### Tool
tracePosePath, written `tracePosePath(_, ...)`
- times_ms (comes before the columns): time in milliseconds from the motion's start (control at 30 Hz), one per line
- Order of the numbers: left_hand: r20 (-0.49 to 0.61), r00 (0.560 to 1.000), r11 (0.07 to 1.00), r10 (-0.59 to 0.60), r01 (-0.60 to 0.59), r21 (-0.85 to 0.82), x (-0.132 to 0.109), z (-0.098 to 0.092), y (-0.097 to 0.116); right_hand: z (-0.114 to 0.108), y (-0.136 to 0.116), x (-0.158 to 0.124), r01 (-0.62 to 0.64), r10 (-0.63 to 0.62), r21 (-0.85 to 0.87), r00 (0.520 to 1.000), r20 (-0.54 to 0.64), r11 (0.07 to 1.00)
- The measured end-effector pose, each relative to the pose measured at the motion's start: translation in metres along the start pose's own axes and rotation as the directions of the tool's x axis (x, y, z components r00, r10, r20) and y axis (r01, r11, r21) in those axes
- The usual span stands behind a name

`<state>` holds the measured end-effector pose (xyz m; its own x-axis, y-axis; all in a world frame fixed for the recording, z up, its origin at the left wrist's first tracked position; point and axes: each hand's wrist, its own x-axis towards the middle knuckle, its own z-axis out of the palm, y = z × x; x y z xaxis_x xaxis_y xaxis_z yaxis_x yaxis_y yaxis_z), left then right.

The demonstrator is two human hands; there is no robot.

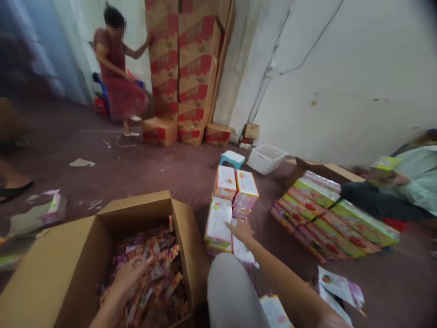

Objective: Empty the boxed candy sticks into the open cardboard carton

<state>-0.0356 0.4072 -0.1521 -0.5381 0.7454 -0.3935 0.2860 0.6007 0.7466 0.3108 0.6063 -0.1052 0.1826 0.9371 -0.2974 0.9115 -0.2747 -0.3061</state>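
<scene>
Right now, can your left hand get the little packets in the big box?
Probably yes: the left hand is inside the open cardboard box, at the little packets, with no flap in between.

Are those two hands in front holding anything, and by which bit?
It cannot be told. The left hand is at the small packets and the right hand is at the white-topped boxes, but blur hides any grip.

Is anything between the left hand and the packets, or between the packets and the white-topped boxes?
Nothing visible stands between the left hand and the packets: the hand is right at them. Between the packets and the white-topped boxes stands the carton's right side, but its top is open.
</scene>
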Motion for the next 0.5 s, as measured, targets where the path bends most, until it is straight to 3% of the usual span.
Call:
tracePosePath(100,0.032,0.997,0.997,-0.072,0.071,0.041,0.013,-0.002,-0.01,0.043,-0.053,0.019,-0.094,0.093,0.03,0.995,0.044,0.995)
tracePosePath(233,0.008,0.996,0.994,-0.086,0.085,0.067,0.018,-0.004,-0.014,0.07,-0.086,0.023,0.005,-0.005,-0.055,1.0,-0.015,0.998)
tracePosePath(300,0.019,0.998,0.996,-0.054,0.053,0.067,0.017,-0.005,-0.01,0.072,-0.093,0.025,0.009,-0.004,-0.086,0.999,0.049,0.996)
tracePosePath(433,0.028,0.999,0.999,-0.034,0.033,0.036,0.011,-0.011,0.003,0.059,-0.094,0.027,-0.107,0.108,-0.014,0.989,0.1,0.994)
tracePosePath(500,0.02,1.0,1.0,-0.02,0.02,-0.007,0.007,-0.012,0.009,0.044,-0.088,0.024,-0.041,0.032,0.086,0.994,0.1,0.995)
